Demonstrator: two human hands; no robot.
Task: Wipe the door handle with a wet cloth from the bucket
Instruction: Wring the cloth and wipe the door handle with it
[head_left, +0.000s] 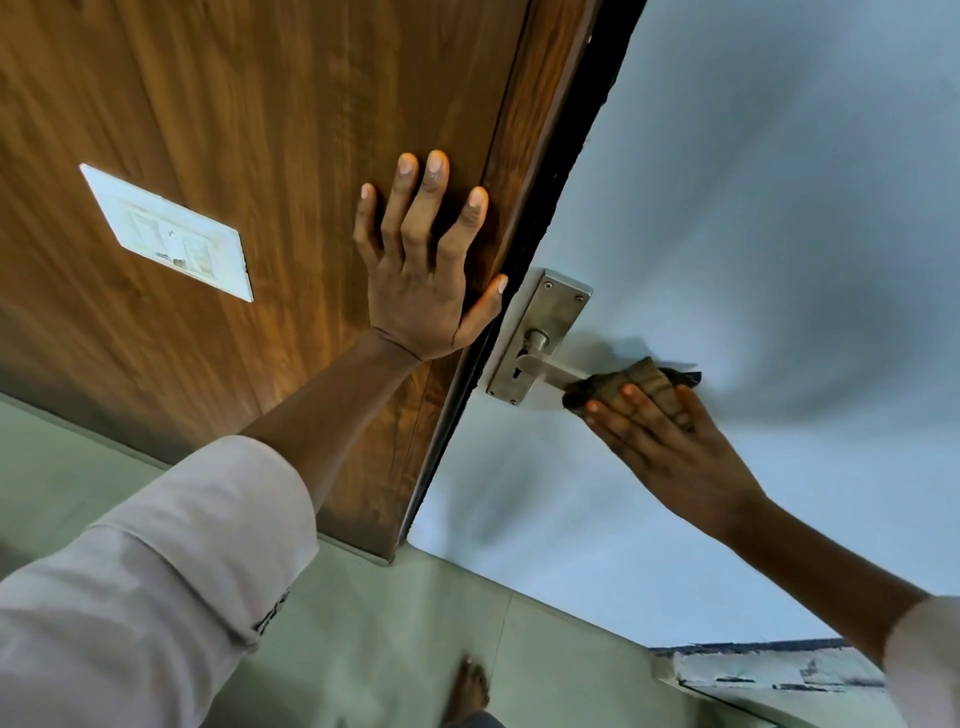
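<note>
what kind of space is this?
Likely an indoor doorway in a home or office: a pale door with a metal lever handle, a wood-grain wall panel carrying a switch plate, tiled floor.

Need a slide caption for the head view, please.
Right hand wraps a dark cloth around the lever handle; left hand flat on wood panel.

Soft, even daylight; the pale door (753, 208) shows broad smudgy shadows, darkest just beside the handle (550, 370). The wood panel (234, 104) glows warm. Wide-angle bending curves the edges. The foot (470, 688) at the bottom is blurred.
</note>
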